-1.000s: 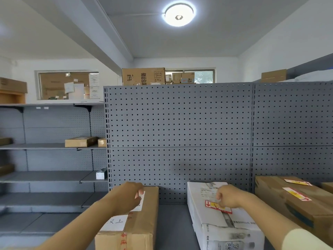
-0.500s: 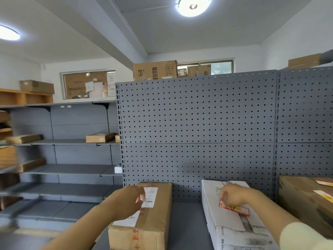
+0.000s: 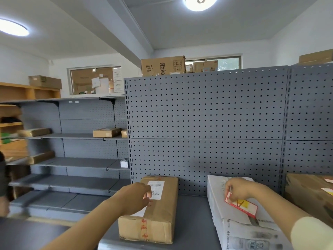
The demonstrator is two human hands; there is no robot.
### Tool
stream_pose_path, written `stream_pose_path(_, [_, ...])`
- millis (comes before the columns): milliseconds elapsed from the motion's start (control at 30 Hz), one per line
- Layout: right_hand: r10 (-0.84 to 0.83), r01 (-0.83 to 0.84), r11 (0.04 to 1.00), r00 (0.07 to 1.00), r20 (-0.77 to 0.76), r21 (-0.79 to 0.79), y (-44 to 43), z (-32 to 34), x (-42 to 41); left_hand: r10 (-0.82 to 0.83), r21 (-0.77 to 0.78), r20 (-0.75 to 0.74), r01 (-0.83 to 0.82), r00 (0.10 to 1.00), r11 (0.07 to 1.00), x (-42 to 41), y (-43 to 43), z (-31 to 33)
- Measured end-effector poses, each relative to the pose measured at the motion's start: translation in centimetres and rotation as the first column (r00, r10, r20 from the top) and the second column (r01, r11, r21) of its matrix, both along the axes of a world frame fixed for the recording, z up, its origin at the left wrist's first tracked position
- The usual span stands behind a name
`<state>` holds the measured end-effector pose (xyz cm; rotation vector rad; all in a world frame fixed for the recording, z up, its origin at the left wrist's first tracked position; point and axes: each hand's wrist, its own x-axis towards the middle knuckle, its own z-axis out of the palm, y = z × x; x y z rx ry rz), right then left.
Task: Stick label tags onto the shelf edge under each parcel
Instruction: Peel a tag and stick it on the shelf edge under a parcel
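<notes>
Stood before the grey shelf (image 3: 191, 210), steadied the brown parcel (image 3: 158, 210) with left hand (image 3: 134, 197) curled on top, pinched a red-edged tag (image 3: 242, 204) in right hand (image 3: 238, 191) over the white parcel (image 3: 232, 213), apparently peeling it free for the edge below.

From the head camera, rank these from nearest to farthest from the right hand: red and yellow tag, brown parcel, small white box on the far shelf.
1. red and yellow tag: at the right hand fingers, on the white parcel.
2. brown parcel: to its left, under the left hand.
3. small white box: far left, on the back shelf.
</notes>
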<state>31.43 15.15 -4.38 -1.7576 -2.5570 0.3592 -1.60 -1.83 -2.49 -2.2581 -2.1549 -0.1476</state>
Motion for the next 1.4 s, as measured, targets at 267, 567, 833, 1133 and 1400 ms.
stream_pose_path(267, [0.045, 0.011, 0.992, 0.897, -0.440, 0.126, -2.1, 3.6, -1.8, 0.003, -0.041, 0.027, -0.002, 1.000, 0.999, -1.1, -1.6, -0.4])
stream_pose_path(567, [0.127, -0.203, 0.977, 0.798, -0.589, -0.065, -11.1, -3.2, -11.7, -0.008, -0.199, 0.082, 0.024, 0.997, 0.980, -2.4, -3.7, -3.6])
stream_pose_path(833, [0.215, -0.192, 0.976, 0.934, -0.287, 0.107, -15.7, -8.0, -17.4, -0.084, -0.366, 0.051, 0.097, 0.995, 0.925, -4.0, -4.7, -7.4])
stream_pose_path(1133, [0.161, -0.126, 0.981, 0.954, -0.252, 0.150, -15.5, -9.9, -18.5, -0.040, -0.385, 0.118, 0.083, 0.992, 0.919, -5.2, -3.7, -11.0])
stream_pose_path(1400, [0.149, -0.106, 0.974, 0.965, -0.217, 0.201, -16.1, -10.9, -18.5, -0.073, -0.348, 0.120, 0.111, 0.990, 0.931, -5.7, -3.4, -12.9])
